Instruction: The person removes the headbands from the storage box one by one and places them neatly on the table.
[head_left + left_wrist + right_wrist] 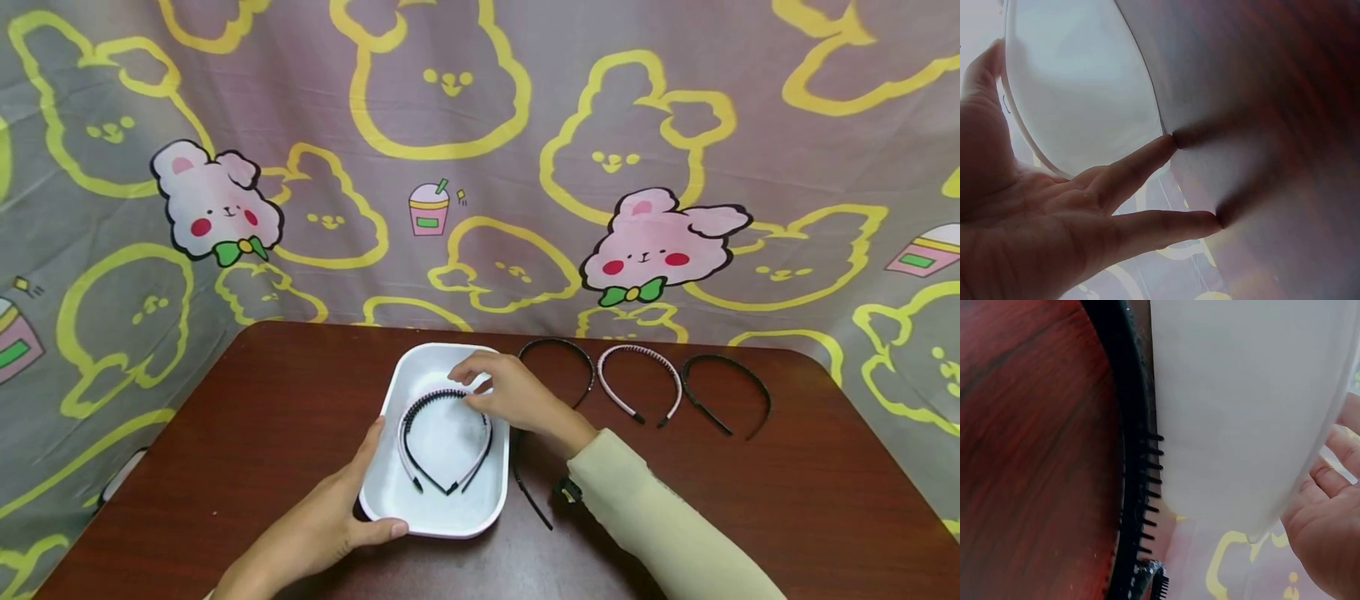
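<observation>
A: Treat the white tray [390,500] as the dial, far end at 12 o'clock; what lies in it?

B: A pink headband [401,442] and a toothed black headband [442,393], overlapping, arches toward 12 and tips toward 6

A: And the left hand [341,508]?

B: It braces the tray from outside, fingers along 9 o'clock, thumb at 7. In the left wrist view two fingers reach out straight, their tips against the tabletop [262,450]; nothing is clenched

A: The right hand [517,396]?

B: Over the rim from 2 o'clock, fingertips by the arches near 1. The fingers bend loosely, thumb apart from them, and I see nothing pinched. Whether they touch either band, I cannot tell

A: Anything outside the tray?

B: A second black headband [555,340] at 2 o'clock, a second pink headband [611,396] past it between 2 and 3, and a third black headband [703,409] farthest out near 3. At 4, beside the pale sleeve [667,517], a dark leg [534,502] of another band shows

A: And beyond 12?

B: A curtain [480,183] printed with rabbits
</observation>
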`<action>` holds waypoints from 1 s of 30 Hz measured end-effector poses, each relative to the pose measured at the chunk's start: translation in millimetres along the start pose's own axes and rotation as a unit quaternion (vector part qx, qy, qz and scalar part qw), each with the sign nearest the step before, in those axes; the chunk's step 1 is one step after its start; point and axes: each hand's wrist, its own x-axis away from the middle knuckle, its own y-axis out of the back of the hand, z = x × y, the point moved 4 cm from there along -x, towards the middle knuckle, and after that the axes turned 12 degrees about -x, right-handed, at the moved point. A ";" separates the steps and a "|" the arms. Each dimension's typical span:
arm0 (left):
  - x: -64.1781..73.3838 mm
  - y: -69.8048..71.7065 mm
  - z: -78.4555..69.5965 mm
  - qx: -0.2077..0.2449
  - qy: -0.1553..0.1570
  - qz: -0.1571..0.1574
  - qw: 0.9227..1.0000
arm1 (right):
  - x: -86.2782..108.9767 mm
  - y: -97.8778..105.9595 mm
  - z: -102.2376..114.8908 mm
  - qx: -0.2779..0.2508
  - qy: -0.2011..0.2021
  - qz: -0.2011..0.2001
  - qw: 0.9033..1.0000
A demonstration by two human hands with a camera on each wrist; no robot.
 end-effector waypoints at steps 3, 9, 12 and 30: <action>-0.3 0.2 -0.3 0.002 0.000 0.001 1.000 | -3.1 -3.0 -2.4 0.001 0.006 0.001 1.000; -0.3 0.1 -0.8 0.005 -0.001 0.006 1.000 | -7.0 -6.5 -5.1 0.019 0.000 -0.006 1.000; -0.2 0.4 -1.0 0.003 0.000 0.005 1.000 | -9.4 -7.7 -4.8 0.026 -0.006 -0.006 1.000; 0.6 0.8 -0.8 0.005 -0.009 -0.003 1.000 | -24.6 -13.0 -12.2 0.040 -0.064 0.006 0.997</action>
